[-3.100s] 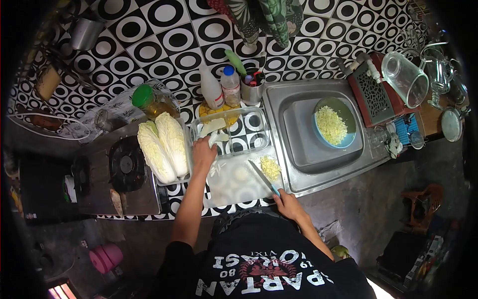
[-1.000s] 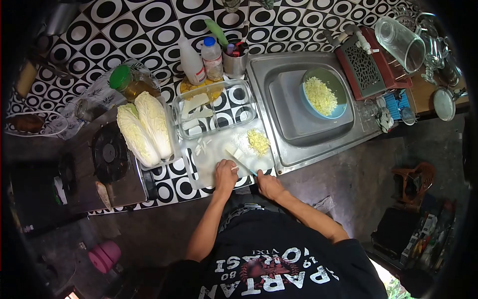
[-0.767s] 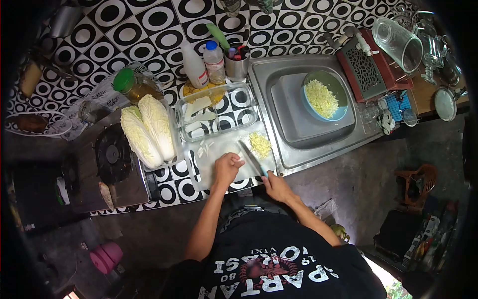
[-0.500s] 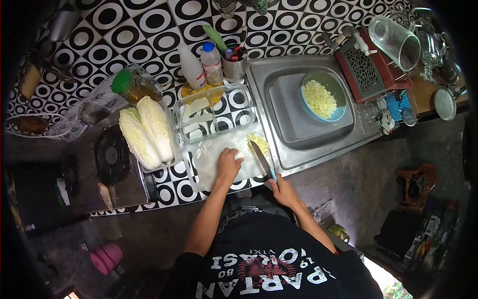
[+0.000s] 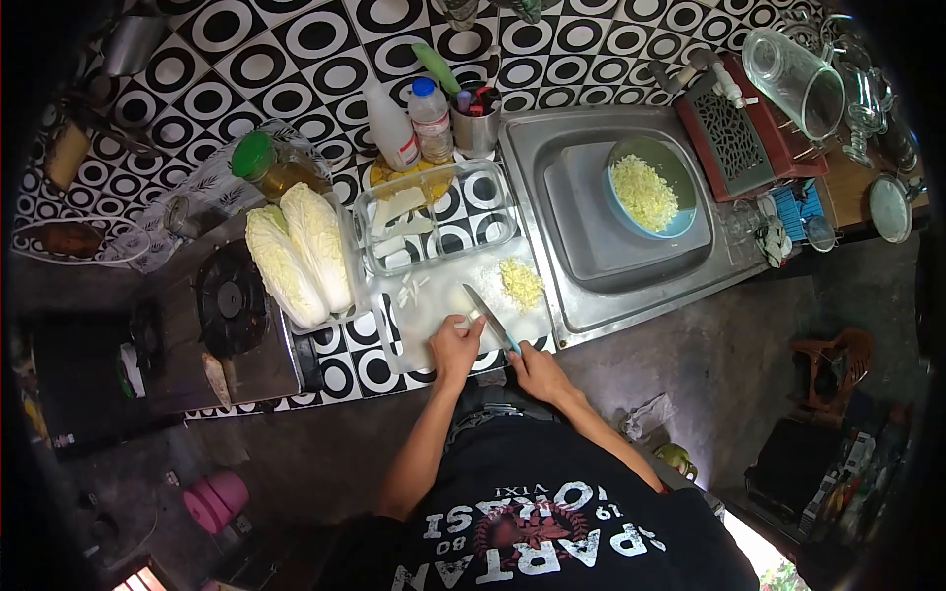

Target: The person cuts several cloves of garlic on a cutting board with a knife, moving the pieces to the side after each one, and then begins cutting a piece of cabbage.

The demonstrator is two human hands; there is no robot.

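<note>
My right hand grips the blue handle of a kitchen knife, its blade slanting up and left over a translucent cutting board. Close to the blade, my left hand has its fingers closed on small pale vegetable strips. To the right of the blade lies a heap of finely chopped yellowish pieces. A few loose white sticks rest on the board's left part. Behind the board, a clear divided container holds pale flat slabs in its left compartment.
Two napa cabbages lie in a tray left of the board, beside a gas stove. On the right, a steel sink holds a blue bowl of chopped pieces. Bottles and a steel cup stand at the back.
The knife and my right hand have moved left, from the chopped heap to beside my left hand. My left hand is slightly lower, at the pale strips. The camera view has shifted a little.
</note>
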